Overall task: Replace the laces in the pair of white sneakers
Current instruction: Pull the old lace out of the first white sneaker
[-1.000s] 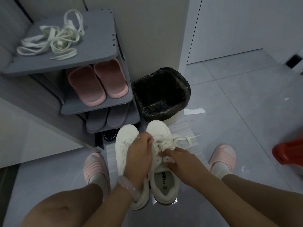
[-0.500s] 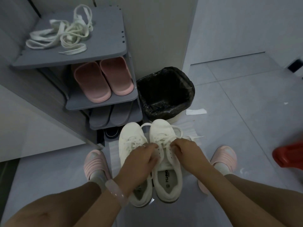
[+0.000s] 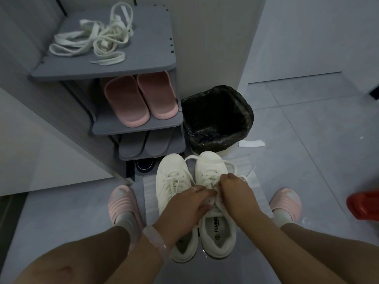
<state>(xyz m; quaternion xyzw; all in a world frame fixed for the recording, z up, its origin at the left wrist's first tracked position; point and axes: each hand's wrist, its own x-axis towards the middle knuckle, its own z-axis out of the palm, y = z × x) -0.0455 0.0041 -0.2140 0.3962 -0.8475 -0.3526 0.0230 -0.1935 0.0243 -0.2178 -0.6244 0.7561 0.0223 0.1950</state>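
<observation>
White sneakers (image 3: 174, 181): two; hands (image 3: 238, 193): two.

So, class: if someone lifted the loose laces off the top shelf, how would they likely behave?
The loose laces lie in slack loops and tangles on the top shelf, so they probably hang floppy. Being thin and flat, they look light. The strands cross each other, so they may well come up as one bunch.

Both forearms and both knees are bare, with no sleeves in view. The left hand (image 3: 187, 203) wears a thin silver ring (image 3: 193, 188) on one finger, and a pale pink translucent bangle (image 3: 156, 242) circles its wrist. Each foot wears a light sock (image 3: 126, 219) inside ribbed pink rubber slippers (image 3: 122, 198).
</observation>
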